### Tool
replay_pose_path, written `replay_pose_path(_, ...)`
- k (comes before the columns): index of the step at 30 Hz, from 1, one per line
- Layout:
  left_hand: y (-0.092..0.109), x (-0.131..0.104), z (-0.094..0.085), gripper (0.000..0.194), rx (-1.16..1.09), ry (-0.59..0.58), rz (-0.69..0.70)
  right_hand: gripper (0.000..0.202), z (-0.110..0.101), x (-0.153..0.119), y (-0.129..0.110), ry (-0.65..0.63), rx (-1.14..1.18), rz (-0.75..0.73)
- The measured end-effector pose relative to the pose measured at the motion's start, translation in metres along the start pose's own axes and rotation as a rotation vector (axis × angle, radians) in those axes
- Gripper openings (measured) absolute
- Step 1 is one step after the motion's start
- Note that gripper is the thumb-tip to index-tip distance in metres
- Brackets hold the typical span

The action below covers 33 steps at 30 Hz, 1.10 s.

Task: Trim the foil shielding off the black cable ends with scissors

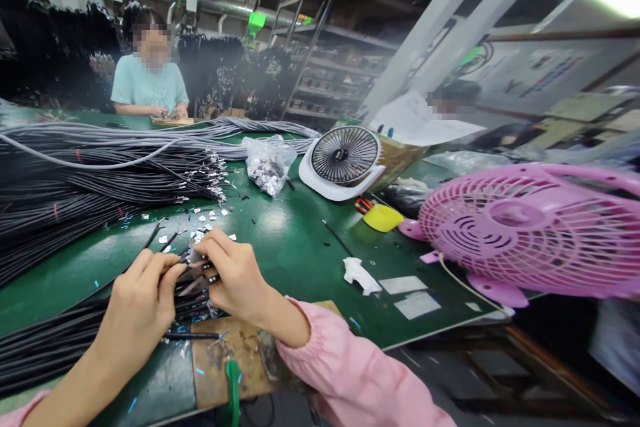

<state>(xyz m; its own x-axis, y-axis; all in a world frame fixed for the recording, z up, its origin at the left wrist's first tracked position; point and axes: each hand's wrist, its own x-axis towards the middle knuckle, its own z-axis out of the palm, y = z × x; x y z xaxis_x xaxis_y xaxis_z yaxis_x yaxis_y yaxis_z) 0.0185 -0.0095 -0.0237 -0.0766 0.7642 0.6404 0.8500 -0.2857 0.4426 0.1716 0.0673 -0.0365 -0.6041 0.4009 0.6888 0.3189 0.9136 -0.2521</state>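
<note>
My left hand (140, 297) pinches a thin black cable (173, 267) near its stripped end, low on the green table (290, 240). My right hand (235, 273), in a pink sleeve, grips the same cable's tip with a small metal terminal (196, 255) between its fingertips. The two hands almost touch. Under them lies a bundle of black cables (55, 340) running off to the left, beside a worn brown board (235, 353).
A big heap of grey and black cables (100, 167) fills the left half. A bag of metal terminals (267, 163), a white fan (345, 160) and a pink fan (530, 230) stand to the right. A person in a teal shirt (150, 83) works at the far side.
</note>
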Motion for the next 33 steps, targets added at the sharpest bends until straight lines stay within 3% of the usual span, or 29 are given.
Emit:
replay_pose_path(4,-0.001,0.009,-0.005,0.035,-0.274,-0.179,-0.246,0.019,0.002,0.005,0.000,0.077,0.087,-0.069)
replay_pose_path(7,-0.003,0.016,-0.011,0.052,-0.501,-0.323,-0.389,0.009,0.007,0.015,-0.001,0.151,0.436,0.116)
replay_pose_path(8,-0.003,0.018,-0.012,0.056,-0.557,-0.365,-0.418,0.015,0.009,0.019,-0.001,0.138,0.579,0.215)
replay_pose_path(11,-0.002,0.022,-0.013,0.062,-0.618,-0.456,-0.391,0.037,0.014,0.026,0.000,-0.008,0.934,0.458)
replay_pose_path(13,0.000,0.023,-0.012,0.060,-0.572,-0.484,-0.322,0.041,0.016,0.028,0.001,-0.060,1.011,0.522)
replay_pose_path(16,0.001,0.022,-0.009,0.051,-0.456,-0.532,-0.297,0.033,0.012,0.025,0.004,0.075,0.898,0.555)
replay_pose_path(19,-0.001,0.020,-0.007,0.045,-0.429,-0.563,-0.385,0.018,0.005,0.020,0.007,0.315,0.688,0.580)
replay_pose_path(21,-0.002,0.021,-0.009,0.047,-0.483,-0.523,-0.447,0.009,0.000,0.017,0.006,0.388,0.566,0.546)
replay_pose_path(27,-0.006,0.023,-0.016,0.048,-0.618,-0.328,-0.482,0.013,-0.004,0.011,-0.009,0.245,0.525,0.263)
replay_pose_path(29,-0.005,0.023,-0.016,0.044,-0.630,-0.321,-0.485,0.012,-0.004,0.010,-0.013,0.247,0.522,0.190)
replay_pose_path(33,-0.002,0.022,-0.014,0.033,-0.660,-0.323,-0.508,0.013,-0.007,0.010,-0.014,0.183,0.517,0.200)
